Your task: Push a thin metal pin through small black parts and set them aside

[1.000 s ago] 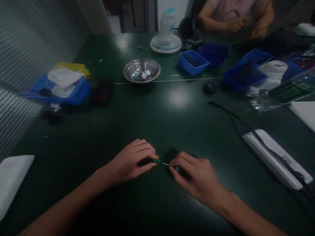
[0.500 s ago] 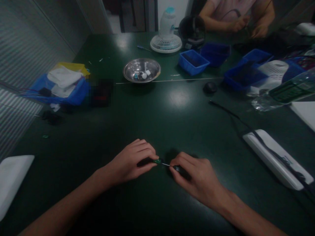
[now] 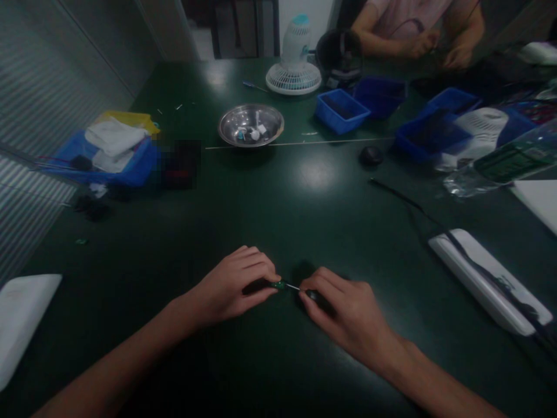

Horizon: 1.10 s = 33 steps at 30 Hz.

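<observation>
One broad green table (image 3: 270,203) spreads right across, white fan (image 3: 294,75) at the far side, steel bowl (image 3: 226,125) sitting nearer. Now the hands, low in the centre: left hand (image 3: 241,281) pinching, right hand (image 3: 346,305) closed around a dark-handled tool (image 3: 312,295), thin metal shaft (image 3: 293,287) aimed left. And at its tip, clamped in the left hand's pinch, sits a small green piece (image 3: 279,285); contact is too fine to tell.

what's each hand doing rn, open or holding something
Left hand: closed, pinching a small green piece.
Right hand: closed, holding a thin-shafted, dark-handled tool.
</observation>
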Motion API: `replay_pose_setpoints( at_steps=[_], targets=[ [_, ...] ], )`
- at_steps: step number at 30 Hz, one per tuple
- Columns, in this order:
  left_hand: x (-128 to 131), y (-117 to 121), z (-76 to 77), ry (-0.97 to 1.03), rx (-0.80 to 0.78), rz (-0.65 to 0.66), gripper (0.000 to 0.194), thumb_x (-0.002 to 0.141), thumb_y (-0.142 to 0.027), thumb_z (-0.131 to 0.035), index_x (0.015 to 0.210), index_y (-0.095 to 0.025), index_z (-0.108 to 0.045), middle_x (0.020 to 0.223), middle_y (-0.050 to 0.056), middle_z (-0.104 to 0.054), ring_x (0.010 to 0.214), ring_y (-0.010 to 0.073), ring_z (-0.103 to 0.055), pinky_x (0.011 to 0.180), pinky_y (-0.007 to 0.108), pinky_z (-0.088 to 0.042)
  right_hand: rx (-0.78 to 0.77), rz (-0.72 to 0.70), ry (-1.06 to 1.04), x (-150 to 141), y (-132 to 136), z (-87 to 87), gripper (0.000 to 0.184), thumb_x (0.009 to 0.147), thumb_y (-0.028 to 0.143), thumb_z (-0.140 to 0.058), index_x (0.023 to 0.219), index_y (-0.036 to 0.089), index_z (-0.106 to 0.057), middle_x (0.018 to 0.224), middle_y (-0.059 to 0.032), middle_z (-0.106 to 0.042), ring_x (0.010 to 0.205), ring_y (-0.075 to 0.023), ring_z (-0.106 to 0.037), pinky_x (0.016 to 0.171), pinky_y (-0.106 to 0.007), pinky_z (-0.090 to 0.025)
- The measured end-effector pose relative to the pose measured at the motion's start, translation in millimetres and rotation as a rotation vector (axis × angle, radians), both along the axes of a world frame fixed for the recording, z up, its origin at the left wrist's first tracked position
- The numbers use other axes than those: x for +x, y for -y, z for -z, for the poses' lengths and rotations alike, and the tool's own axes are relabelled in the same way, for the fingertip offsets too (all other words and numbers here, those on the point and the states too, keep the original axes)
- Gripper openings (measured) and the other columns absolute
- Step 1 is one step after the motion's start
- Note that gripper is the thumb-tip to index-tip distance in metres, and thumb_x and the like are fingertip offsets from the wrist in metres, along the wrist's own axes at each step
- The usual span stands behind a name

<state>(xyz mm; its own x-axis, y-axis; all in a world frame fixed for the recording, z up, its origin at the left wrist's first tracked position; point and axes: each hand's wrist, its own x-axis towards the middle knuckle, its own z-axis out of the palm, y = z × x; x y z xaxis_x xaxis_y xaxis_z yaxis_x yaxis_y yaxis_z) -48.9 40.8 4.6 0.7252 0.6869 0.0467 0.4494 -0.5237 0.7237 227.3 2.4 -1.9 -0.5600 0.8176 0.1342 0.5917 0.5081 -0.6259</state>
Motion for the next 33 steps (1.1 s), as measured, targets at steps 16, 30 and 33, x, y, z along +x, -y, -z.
replay_pose_setpoints(
  at_steps=[16, 30, 33],
  targets=[
    [0.0, 0.9, -0.5, -0.006, -0.008, 0.002, 0.014, 0.100, -0.021, -0.065, 0.113, -0.023, -0.067, 0.111, 0.002, -0.069, 0.104, 0.0172, -0.061, 0.094, 0.035, -0.039, 0.019, -0.023, 0.018, -1.5, -1.6, -3.1, 0.016, 0.107, 0.024, -0.049, 0.109, 0.020, -0.065, 0.093, -0.0013, -0.066, 0.068, -0.0118, -0.060, 0.059, -0.027, -0.040],
    [0.7, 0.9, -1.1, -0.004, 0.006, 0.004, 0.011, 0.101, -0.022, -0.064, 0.111, -0.023, -0.067, 0.111, 0.002, -0.069, 0.104, 0.0180, -0.061, 0.097, 0.036, -0.038, 0.032, -0.018, 0.012, -2.5, -0.6, -2.1, 0.015, 0.107, 0.024, -0.049, 0.106, 0.021, -0.064, 0.091, -0.0001, -0.064, 0.068, -0.0120, -0.060, 0.060, -0.026, -0.039],
    [1.2, 1.4, -0.8, -0.017, 0.006, 0.000, 0.010, 0.101, -0.023, -0.063, 0.111, -0.023, -0.067, 0.110, 0.002, -0.069, 0.103, 0.0180, -0.061, 0.096, 0.037, -0.038, 0.037, -0.025, -0.004, -3.8, -0.6, -3.7, 0.015, 0.107, 0.024, -0.049, 0.106, 0.021, -0.063, 0.091, -0.0003, -0.064, 0.067, -0.0118, -0.059, 0.060, -0.026, -0.040]
  ],
)
